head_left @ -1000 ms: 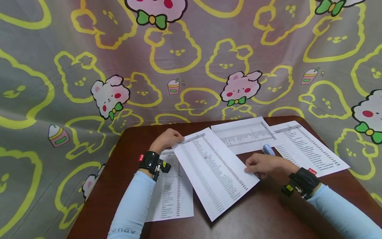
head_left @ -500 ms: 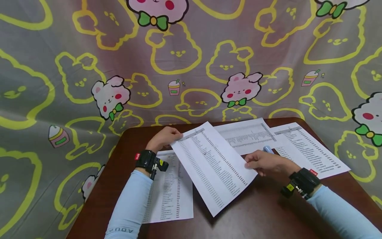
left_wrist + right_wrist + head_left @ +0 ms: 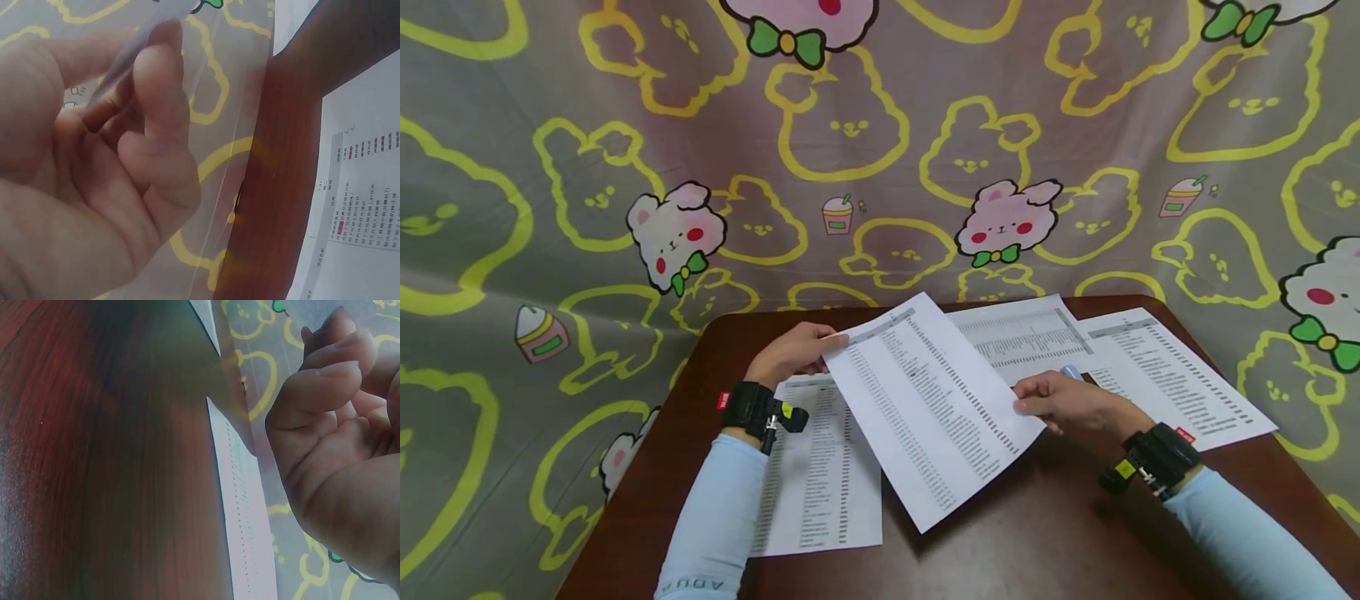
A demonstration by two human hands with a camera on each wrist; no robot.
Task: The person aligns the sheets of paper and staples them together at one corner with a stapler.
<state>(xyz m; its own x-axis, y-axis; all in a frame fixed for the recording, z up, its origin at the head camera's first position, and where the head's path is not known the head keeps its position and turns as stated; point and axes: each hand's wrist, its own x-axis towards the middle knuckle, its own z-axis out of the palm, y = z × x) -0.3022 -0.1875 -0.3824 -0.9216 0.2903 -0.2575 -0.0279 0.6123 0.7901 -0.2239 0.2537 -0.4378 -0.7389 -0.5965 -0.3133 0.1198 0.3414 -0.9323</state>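
Observation:
A printed sheet of paper (image 3: 932,408) is held tilted above the table between both hands. The left hand (image 3: 793,354) pinches its upper left corner between thumb and fingers; the left wrist view shows the left hand (image 3: 125,150) from the palm side, the paper's edge between thumb and fingertips. On the sheet's right edge, near the lower corner, the right hand (image 3: 1067,400) pinches with thumb and curled fingers. In the right wrist view the right hand (image 3: 344,425) shows curled fingers, and only a bit of the paper is visible past them.
Another printed sheet (image 3: 820,500) lies on the brown table (image 3: 1037,542) under the left forearm. At the back lies a sideways-printed sheet (image 3: 1022,329), with one more sheet (image 3: 1180,375) to its right. A small light-blue object (image 3: 1071,372) sits behind the right hand. A patterned curtain (image 3: 880,150) hangs behind.
Both hands still hold the sheet. It has been raised slightly and shifted a little left, its lower corner higher than before. The left hand has moved left; the right hand has moved slightly up.

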